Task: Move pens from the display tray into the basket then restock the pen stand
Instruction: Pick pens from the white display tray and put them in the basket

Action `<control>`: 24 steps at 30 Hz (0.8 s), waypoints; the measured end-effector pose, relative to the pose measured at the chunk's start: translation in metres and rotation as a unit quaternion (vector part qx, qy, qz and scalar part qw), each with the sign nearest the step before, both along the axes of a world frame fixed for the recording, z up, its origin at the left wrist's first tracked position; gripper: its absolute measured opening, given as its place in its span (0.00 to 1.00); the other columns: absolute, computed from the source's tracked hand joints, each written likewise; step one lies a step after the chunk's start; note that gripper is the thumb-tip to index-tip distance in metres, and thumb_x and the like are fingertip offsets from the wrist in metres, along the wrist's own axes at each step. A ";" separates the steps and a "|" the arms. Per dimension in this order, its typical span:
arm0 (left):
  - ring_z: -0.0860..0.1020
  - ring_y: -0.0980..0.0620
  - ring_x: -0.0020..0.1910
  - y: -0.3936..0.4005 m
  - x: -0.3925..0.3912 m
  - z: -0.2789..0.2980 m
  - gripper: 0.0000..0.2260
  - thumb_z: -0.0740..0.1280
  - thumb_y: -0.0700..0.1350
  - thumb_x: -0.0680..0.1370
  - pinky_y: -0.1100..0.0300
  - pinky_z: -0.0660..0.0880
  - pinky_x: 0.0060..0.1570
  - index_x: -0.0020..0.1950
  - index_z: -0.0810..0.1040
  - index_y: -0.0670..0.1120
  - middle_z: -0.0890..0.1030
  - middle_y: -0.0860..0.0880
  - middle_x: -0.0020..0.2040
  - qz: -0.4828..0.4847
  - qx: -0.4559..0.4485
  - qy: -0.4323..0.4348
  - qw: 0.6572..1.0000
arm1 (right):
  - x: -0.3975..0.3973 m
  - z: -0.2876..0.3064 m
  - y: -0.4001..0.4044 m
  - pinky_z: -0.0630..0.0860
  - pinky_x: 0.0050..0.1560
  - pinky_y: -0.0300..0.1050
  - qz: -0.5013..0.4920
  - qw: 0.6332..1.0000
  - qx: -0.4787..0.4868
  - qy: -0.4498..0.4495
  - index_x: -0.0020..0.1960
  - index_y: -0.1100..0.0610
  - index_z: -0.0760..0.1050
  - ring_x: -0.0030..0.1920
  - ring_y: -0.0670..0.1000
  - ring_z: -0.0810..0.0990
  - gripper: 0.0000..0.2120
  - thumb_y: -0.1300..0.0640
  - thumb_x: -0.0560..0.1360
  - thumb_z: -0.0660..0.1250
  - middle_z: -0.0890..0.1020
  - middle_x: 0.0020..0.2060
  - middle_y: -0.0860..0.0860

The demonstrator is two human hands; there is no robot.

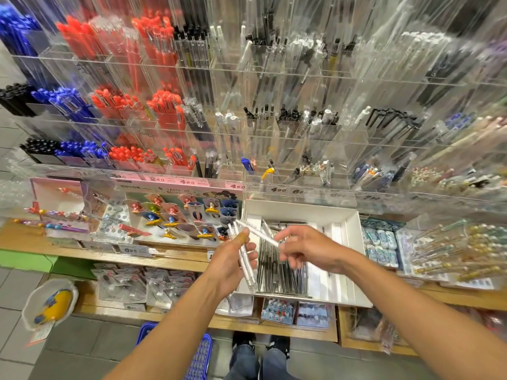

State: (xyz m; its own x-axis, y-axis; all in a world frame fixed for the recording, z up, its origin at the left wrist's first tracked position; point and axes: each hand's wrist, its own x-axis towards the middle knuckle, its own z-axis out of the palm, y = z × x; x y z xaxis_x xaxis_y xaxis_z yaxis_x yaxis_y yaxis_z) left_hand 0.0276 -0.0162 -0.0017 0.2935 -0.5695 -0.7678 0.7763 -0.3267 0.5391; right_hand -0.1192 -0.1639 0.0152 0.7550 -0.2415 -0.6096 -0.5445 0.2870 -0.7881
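Acrylic pen stand (274, 111) above white tray (354, 242) of pens (279, 272); blue basket (201, 357) on floor; left hand (233, 259) grips a white pen bundle (245, 259); right hand (310, 249) pinches one pen (258, 233)

- L hand (233, 259): forearm enters from lower left, palm turned inward, fingers curled, thumb on top; grip closed on sth held.
- R hand (307, 249): forearm enters from lower right, fingers partly curled, fingertips (282, 246) pinching, pointed toward L hand.
- Hands near, not touching.
- Both forearms bare.
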 end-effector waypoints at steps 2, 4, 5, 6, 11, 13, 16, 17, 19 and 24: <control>0.75 0.50 0.36 -0.003 -0.002 0.001 0.13 0.71 0.53 0.74 0.53 0.75 0.42 0.47 0.77 0.44 0.77 0.48 0.38 -0.003 -0.004 0.005 1.000 | -0.001 0.000 0.019 0.75 0.31 0.39 0.052 0.999 0.009 -0.004 0.60 0.62 0.70 0.32 0.50 0.79 0.12 0.66 0.77 0.66 0.84 0.39 0.56; 0.76 0.49 0.38 -0.006 -0.003 0.001 0.11 0.70 0.49 0.77 0.52 0.77 0.40 0.50 0.77 0.41 0.76 0.46 0.42 0.004 0.006 0.001 1.000 | 0.001 -0.005 0.034 0.74 0.30 0.38 0.093 0.996 0.003 0.002 0.57 0.61 0.70 0.32 0.49 0.79 0.11 0.64 0.76 0.68 0.84 0.41 0.56; 0.77 0.49 0.38 -0.006 -0.004 0.001 0.09 0.68 0.45 0.79 0.53 0.78 0.37 0.52 0.76 0.40 0.76 0.45 0.43 0.007 0.013 -0.006 1.000 | 0.002 -0.008 0.037 0.74 0.30 0.37 0.111 0.994 0.000 0.007 0.56 0.59 0.71 0.32 0.48 0.79 0.11 0.62 0.76 0.69 0.85 0.41 0.55; 0.77 0.49 0.36 -0.007 -0.004 0.000 0.06 0.67 0.42 0.80 0.54 0.78 0.35 0.52 0.76 0.39 0.77 0.45 0.42 0.006 0.014 -0.010 1.000 | 0.003 -0.011 0.037 0.73 0.29 0.37 0.130 0.991 -0.002 0.010 0.54 0.58 0.72 0.31 0.47 0.78 0.10 0.60 0.76 0.70 0.85 0.40 0.53; 0.79 0.50 0.35 -0.005 -0.002 -0.004 0.06 0.63 0.37 0.81 0.54 0.78 0.40 0.58 0.73 0.38 0.80 0.45 0.36 0.013 0.008 -0.015 1.000 | 0.020 -0.040 0.011 0.74 0.33 0.37 0.081 0.986 -0.132 0.057 0.47 0.52 0.79 0.34 0.46 0.80 0.05 0.51 0.75 0.71 0.85 0.42 0.48; 0.75 0.51 0.32 -0.005 -0.001 -0.006 0.04 0.62 0.37 0.82 0.57 0.74 0.36 0.57 0.73 0.40 0.77 0.46 0.33 0.021 0.028 -0.018 0.999 | 0.033 -0.060 -0.004 0.75 0.39 0.38 0.009 0.973 -0.213 0.092 0.46 0.52 0.80 0.39 0.47 0.80 0.03 0.53 0.75 0.72 0.82 0.40 0.45; 0.72 0.52 0.29 -0.003 0.001 -0.005 0.02 0.62 0.38 0.82 0.59 0.72 0.31 0.54 0.72 0.41 0.75 0.48 0.32 0.018 0.035 -0.007 0.999 | 0.053 -0.090 -0.018 0.75 0.42 0.42 0.012 0.935 -0.314 0.163 0.47 0.56 0.81 0.38 0.49 0.78 0.05 0.58 0.77 0.66 0.81 0.39 0.47; 0.72 0.53 0.28 -0.002 0.001 -0.005 0.03 0.62 0.38 0.82 0.60 0.72 0.30 0.55 0.72 0.41 0.75 0.48 0.31 0.017 0.035 -0.003 0.999 | 0.058 -0.099 -0.020 0.76 0.42 0.44 0.029 0.915 -0.353 0.194 0.47 0.57 0.81 0.40 0.52 0.80 0.07 0.58 0.77 0.64 0.82 0.40 0.50; 0.71 0.53 0.27 0.000 0.002 -0.006 0.05 0.64 0.39 0.82 0.61 0.71 0.28 0.57 0.72 0.41 0.74 0.49 0.31 0.016 0.031 0.002 0.999 | 0.066 -0.113 -0.020 0.75 0.38 0.45 0.069 0.869 -0.421 0.251 0.46 0.58 0.80 0.38 0.55 0.80 0.09 0.58 0.78 0.62 0.82 0.39 0.53; 0.71 0.53 0.28 0.004 0.003 -0.009 0.16 0.65 0.40 0.81 0.60 0.71 0.29 0.67 0.70 0.37 0.75 0.48 0.32 0.018 0.032 0.002 0.999 | 0.080 -0.126 -0.013 0.68 0.36 0.43 0.121 0.787 -0.511 0.323 0.32 0.55 0.70 0.33 0.52 0.75 0.15 0.55 0.77 0.63 0.75 0.30 0.49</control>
